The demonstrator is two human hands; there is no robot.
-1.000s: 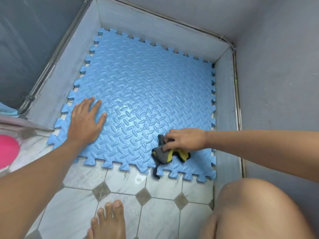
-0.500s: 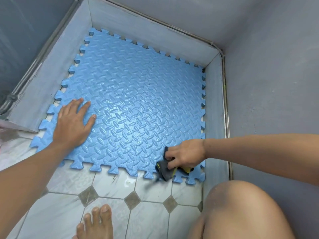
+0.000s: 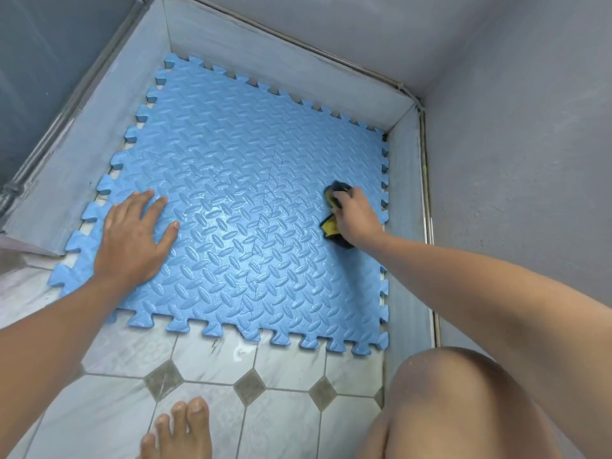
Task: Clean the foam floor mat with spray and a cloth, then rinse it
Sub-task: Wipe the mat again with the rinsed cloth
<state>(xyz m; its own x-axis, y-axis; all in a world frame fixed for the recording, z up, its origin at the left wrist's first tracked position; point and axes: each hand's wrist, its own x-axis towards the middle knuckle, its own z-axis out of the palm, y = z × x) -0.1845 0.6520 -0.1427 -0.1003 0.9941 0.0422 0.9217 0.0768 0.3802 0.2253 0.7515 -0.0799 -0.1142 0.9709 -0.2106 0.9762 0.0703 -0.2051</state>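
On the blue foam mat (image 3: 251,200), the right hand (image 3: 356,217) grips the cloth (image 3: 331,226) near its right edge, while the left hand (image 3: 132,236) presses flat.

I see only small parts of the cloth (image 3: 330,227), dark and yellow, because my right hand (image 3: 357,217) covers most of it. My left hand (image 3: 132,241) hides a piece of the foam mat (image 3: 245,180) near its left border. The bottom edge cuts off my foot (image 3: 183,432) and my knee (image 3: 463,412), and both forearms leave the view at the sides.
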